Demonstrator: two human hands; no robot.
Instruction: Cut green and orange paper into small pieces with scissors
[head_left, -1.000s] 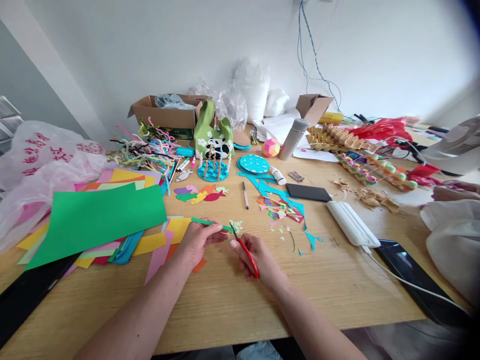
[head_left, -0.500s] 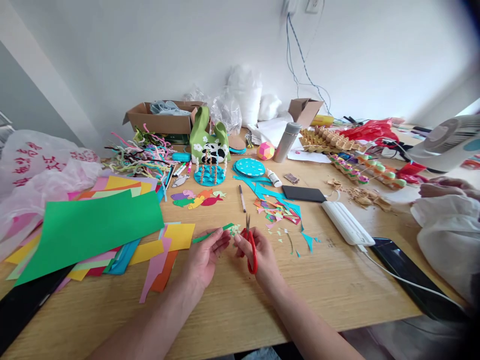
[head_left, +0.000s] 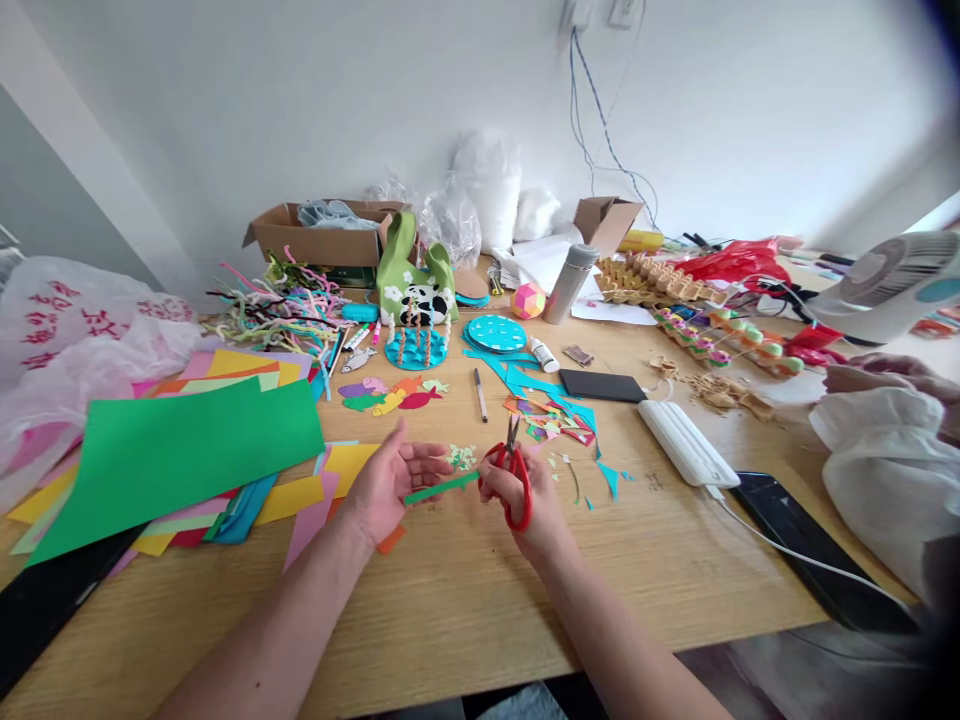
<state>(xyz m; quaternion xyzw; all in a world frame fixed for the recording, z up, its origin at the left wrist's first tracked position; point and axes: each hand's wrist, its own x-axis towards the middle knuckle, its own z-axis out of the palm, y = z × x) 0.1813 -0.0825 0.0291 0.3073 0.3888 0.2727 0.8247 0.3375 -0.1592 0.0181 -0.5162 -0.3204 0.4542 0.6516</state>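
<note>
My right hand [head_left: 536,500] has its fingers through the handles of red-handled scissors [head_left: 517,490], blades up and slightly parted. At its fingertips is the right end of a narrow green paper strip [head_left: 442,487], apparently pinched there. My left hand [head_left: 390,478] is turned palm inward with its fingers spread, beside the strip's left end. Whether the palm touches the strip I cannot tell. Behind the strip lies a small heap of pale green paper bits [head_left: 463,457]. Farther back are several coloured paper fish [head_left: 390,395] and a pen [head_left: 480,395].
Coloured paper sheets [head_left: 202,440] are stacked at left. Paper scraps [head_left: 555,420], a power bank [head_left: 686,445] and a phone [head_left: 817,550] lie to the right. A green panda bag [head_left: 416,280] and a grey bottle [head_left: 571,285] stand behind. Another person's hand [head_left: 892,372] shows at far right.
My left hand has opened and shifted left, away from the right hand. The green strip now reaches from the right fingertips across the gap. The scissor blades have parted slightly.
</note>
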